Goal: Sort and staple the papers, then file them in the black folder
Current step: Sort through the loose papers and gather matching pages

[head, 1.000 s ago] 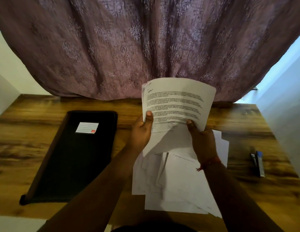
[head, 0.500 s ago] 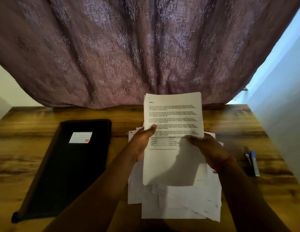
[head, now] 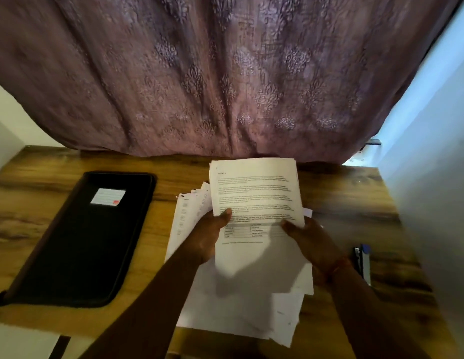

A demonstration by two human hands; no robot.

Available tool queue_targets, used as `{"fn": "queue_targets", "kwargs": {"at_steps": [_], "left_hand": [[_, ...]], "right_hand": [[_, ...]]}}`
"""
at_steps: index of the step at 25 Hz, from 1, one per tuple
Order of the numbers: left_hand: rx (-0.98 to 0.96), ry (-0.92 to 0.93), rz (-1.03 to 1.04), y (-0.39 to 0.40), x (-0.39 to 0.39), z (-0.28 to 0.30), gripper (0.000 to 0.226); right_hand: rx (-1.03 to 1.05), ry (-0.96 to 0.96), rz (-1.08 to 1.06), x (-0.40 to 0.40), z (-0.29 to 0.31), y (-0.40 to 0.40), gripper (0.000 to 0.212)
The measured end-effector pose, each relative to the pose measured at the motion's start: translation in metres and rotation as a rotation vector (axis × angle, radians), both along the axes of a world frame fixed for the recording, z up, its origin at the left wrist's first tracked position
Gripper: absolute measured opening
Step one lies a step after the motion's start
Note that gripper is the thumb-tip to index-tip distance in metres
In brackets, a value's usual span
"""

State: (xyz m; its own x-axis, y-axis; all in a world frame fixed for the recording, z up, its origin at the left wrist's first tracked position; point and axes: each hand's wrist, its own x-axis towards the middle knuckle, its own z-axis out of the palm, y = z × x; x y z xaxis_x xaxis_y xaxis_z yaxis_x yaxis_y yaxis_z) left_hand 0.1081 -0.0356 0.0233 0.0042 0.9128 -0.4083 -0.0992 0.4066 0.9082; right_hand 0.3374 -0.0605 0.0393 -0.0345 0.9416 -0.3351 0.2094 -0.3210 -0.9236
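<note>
While both thumbs pinch it, the printed sheet (head: 254, 203) stands between left hand (head: 209, 235) and right hand (head: 310, 240) above the loose papers (head: 238, 307).

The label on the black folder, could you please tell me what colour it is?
The label is white with a small red patch at its lower right corner, seen in the head view.

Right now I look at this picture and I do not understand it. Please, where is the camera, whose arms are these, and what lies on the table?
There is no machine here. The camera sits on a person's head and looks forward and down, so both arms are theirs. The left hand and right hand hold up one printed white sheet, thumbs on its front. Under it, a loose pile of white papers lies on the wooden table. A closed black folder with a white label lies on the left, a blue stapler on the right.
</note>
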Motion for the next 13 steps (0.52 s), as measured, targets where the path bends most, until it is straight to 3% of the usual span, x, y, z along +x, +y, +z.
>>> {"fn": "queue_targets", "kwargs": {"at_steps": [3, 5, 7, 13], "left_hand": [[0.249, 0.174, 0.029, -0.012, 0.006, 0.020, 0.048], [0.325, 0.202, 0.079, -0.015, 0.007, 0.030, 0.042], [0.310, 0.205, 0.123, -0.015, 0.007, 0.029, 0.033], [0.256, 0.199, 0.210, -0.013, 0.008, 0.013, 0.039]], "right_hand": [[0.136, 0.057, -0.174, -0.004, 0.008, -0.002, 0.016], [0.217, 0.156, -0.256, -0.012, 0.012, -0.002, 0.014], [0.277, 0.201, -0.258, -0.026, 0.007, -0.004, 0.016], [0.248, 0.195, -0.365, -0.051, -0.018, 0.000, 0.018]]}}
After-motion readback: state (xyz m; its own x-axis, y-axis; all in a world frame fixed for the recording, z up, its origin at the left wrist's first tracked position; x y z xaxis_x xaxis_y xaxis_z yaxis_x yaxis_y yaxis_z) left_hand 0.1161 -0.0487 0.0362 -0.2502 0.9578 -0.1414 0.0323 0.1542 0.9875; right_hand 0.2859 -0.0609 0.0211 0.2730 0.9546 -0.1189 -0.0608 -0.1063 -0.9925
